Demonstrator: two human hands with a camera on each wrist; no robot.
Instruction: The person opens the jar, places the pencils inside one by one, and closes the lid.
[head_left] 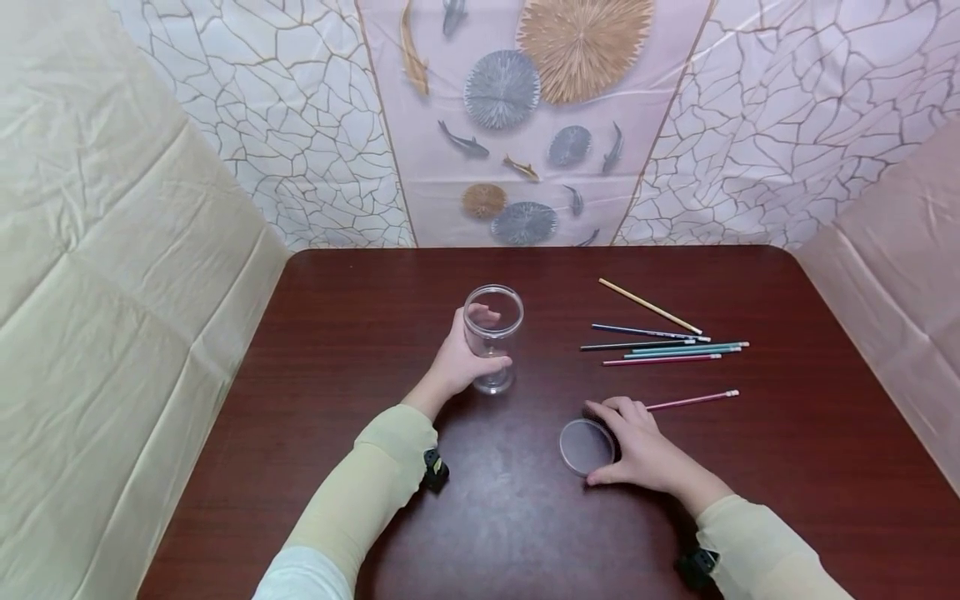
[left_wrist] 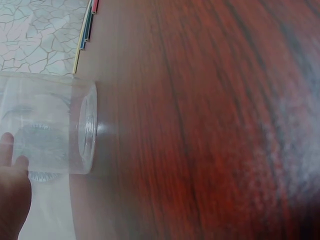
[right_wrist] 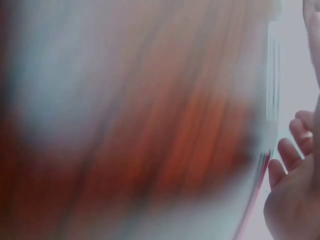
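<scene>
My left hand [head_left: 467,360] grips a clear jar [head_left: 495,379] from its left side, thumb across the front and fingers round the back. The jar is upright with its mouth uncovered, and nothing shows inside it. In the left wrist view the jar's base [left_wrist: 89,127] is close to the tabletop. Nearer me and to the right, my right hand [head_left: 637,450] holds a round clear lid [head_left: 586,447] by its edge, thumb on the near side and forefinger on the far side. The lid's rim [right_wrist: 273,75] appears edge-on in the right wrist view.
A pink pencil [head_left: 697,400] lies just beyond my right fingers, partly hidden by them. Farther back on the brown table [head_left: 337,333] are a yellow pencil [head_left: 648,306] and a group of dark, teal and pink pencils [head_left: 660,352]. Patterned cloth [head_left: 300,125] hangs behind the table.
</scene>
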